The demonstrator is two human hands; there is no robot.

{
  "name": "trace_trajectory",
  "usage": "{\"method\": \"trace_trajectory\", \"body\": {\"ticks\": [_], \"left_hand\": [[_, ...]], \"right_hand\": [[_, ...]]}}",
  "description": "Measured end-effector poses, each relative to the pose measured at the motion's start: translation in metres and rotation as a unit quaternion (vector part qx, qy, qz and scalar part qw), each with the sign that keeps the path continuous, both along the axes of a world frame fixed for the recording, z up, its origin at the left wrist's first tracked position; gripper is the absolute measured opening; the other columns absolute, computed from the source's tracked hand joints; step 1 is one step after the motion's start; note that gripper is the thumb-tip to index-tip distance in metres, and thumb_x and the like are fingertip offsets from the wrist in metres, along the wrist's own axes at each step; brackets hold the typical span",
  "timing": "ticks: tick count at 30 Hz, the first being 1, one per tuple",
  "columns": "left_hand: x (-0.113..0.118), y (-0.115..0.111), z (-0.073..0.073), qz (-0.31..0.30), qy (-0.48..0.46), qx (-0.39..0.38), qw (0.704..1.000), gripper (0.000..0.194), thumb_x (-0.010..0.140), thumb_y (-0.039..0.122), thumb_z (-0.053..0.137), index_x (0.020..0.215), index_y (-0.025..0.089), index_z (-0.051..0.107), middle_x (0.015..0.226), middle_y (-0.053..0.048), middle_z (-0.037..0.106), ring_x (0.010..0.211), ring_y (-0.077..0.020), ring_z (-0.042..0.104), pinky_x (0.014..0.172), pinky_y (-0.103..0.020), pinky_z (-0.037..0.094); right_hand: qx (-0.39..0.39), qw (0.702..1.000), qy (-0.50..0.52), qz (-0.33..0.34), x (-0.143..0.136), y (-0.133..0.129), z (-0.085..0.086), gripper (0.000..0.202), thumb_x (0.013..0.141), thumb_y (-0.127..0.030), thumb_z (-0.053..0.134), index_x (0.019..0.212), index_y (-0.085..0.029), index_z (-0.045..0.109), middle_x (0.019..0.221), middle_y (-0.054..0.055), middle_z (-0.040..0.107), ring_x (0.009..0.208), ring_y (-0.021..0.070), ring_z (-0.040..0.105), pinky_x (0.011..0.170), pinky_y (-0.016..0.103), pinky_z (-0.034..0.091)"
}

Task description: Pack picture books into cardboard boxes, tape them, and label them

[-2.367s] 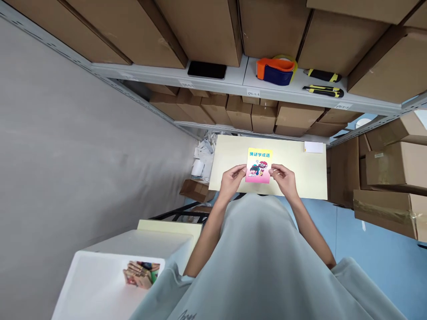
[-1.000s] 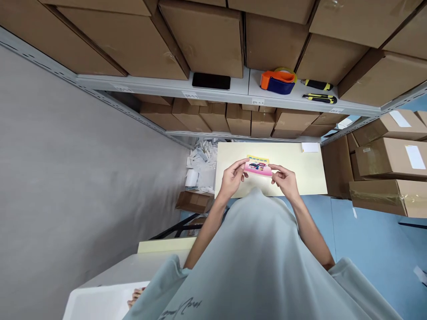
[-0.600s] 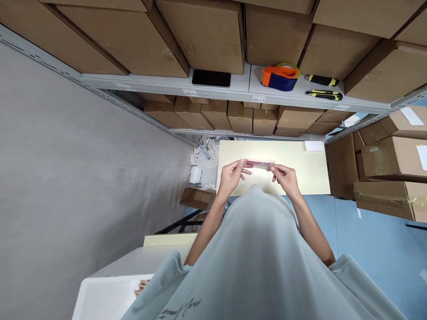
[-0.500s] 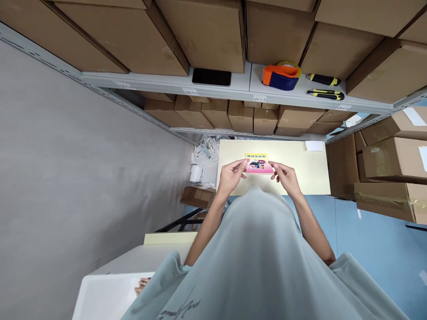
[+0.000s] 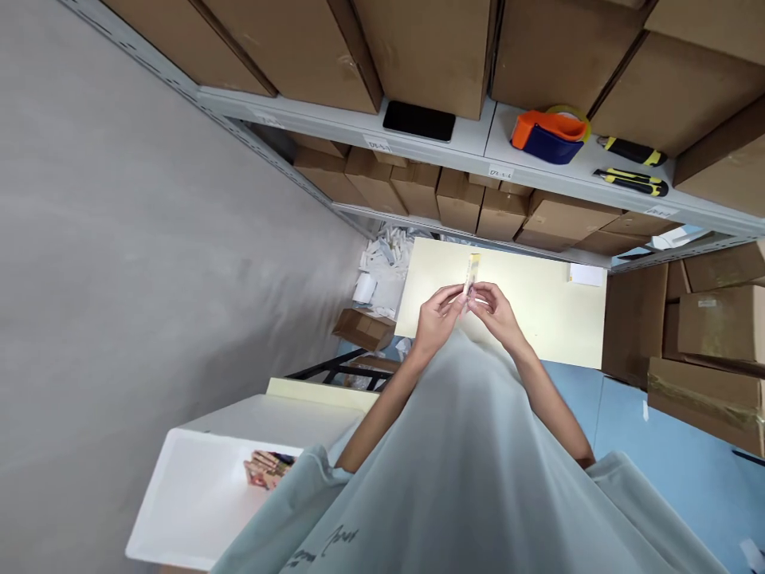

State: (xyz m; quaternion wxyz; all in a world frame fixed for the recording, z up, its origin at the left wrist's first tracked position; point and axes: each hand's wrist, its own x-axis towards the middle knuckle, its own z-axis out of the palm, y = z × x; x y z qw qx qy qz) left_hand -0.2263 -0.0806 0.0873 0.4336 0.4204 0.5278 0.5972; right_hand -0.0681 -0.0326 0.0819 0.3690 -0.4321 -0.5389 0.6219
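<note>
- Down near the left elbow: white bin (image 5: 197,490) w/ printed pcs (image 5: 263,470) inside, done or waiting, can't tell
- L grip (image 5: 440,319) + R grip (image 5: 498,317) both clamped on slim booklet (image 5: 472,269), edge-on over tabletop (image 5: 538,319), so prob mid-handling
- white pack (image 5: 586,274) far R corner, untouched rn

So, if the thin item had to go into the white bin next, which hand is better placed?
Probably the left hand: the white bin stands on that side, though the right hand also holds the thin item.
</note>
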Motion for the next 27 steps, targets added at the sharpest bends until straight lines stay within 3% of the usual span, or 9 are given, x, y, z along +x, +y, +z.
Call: {"method": "trace_trajectory", "body": {"ticks": [3,7,16,21,24,27], "left_hand": [[0.001,-0.003,0.004,-0.014,0.043,0.057,0.997,0.041,0.108,0.053,0.062,0.126,0.022,0.08,0.135,-0.014,0.077,0.131,-0.0258,0.072,0.115,-0.043,0.06],[-0.001,-0.009,0.002,0.0,0.049,0.066,0.997,0.036,0.109,0.046,0.063,0.135,0.024,0.077,0.141,-0.014,0.072,0.137,-0.0261,0.069,0.115,-0.043,0.061],[-0.005,-0.039,-0.001,0.125,0.039,0.054,0.99,0.033,0.106,0.043,0.07,0.133,0.026,0.076,0.144,-0.014,0.068,0.14,-0.0268,0.066,0.112,-0.042,0.062],[-0.007,-0.059,-0.013,0.226,0.04,0.007,0.973,0.036,0.106,0.051,0.065,0.129,0.025,0.076,0.143,-0.015,0.068,0.136,-0.0274,0.066,0.103,-0.04,0.064],[-0.013,-0.07,-0.025,0.29,0.0,-0.055,0.956,0.056,0.093,0.057,0.081,0.137,0.024,0.071,0.143,-0.015,0.07,0.123,-0.0271,0.07,0.09,-0.036,0.065],[-0.021,-0.081,-0.032,0.307,-0.07,-0.107,0.943,0.061,0.08,0.058,0.091,0.127,0.021,0.075,0.125,-0.012,0.078,0.108,-0.026,0.074,0.088,-0.036,0.064]], "right_hand": [[-0.03,0.999,0.039,0.022,-0.005,0.002,0.002,0.061,0.08,-0.064,0.091,0.118,-0.03,0.058,0.125,0.006,0.075,0.125,0.0242,0.071,0.112,0.043,0.058],[-0.041,0.995,0.055,0.067,-0.009,0.008,0.007,0.059,0.08,-0.063,0.091,0.118,-0.031,0.058,0.132,0.006,0.073,0.129,0.0247,0.069,0.115,0.043,0.056],[-0.06,0.973,0.06,0.216,-0.034,0.019,0.016,0.059,0.083,-0.071,0.085,0.119,-0.031,0.06,0.135,0.008,0.075,0.131,0.0289,0.069,0.119,0.047,0.054],[-0.085,0.944,0.061,0.312,-0.047,0.018,0.004,0.056,0.084,-0.065,0.085,0.122,-0.03,0.065,0.132,0.007,0.075,0.128,0.029,0.07,0.115,0.045,0.055],[-0.114,0.932,0.055,0.34,-0.055,0.014,-0.004,0.055,0.085,-0.068,0.08,0.119,-0.026,0.071,0.124,0.006,0.077,0.12,0.0295,0.072,0.108,0.044,0.058],[-0.118,0.935,0.034,0.332,-0.063,0.009,-0.009,0.05,0.09,-0.067,0.074,0.113,-0.024,0.075,0.114,0.005,0.077,0.111,0.027,0.071,0.1,0.04,0.059]]}}
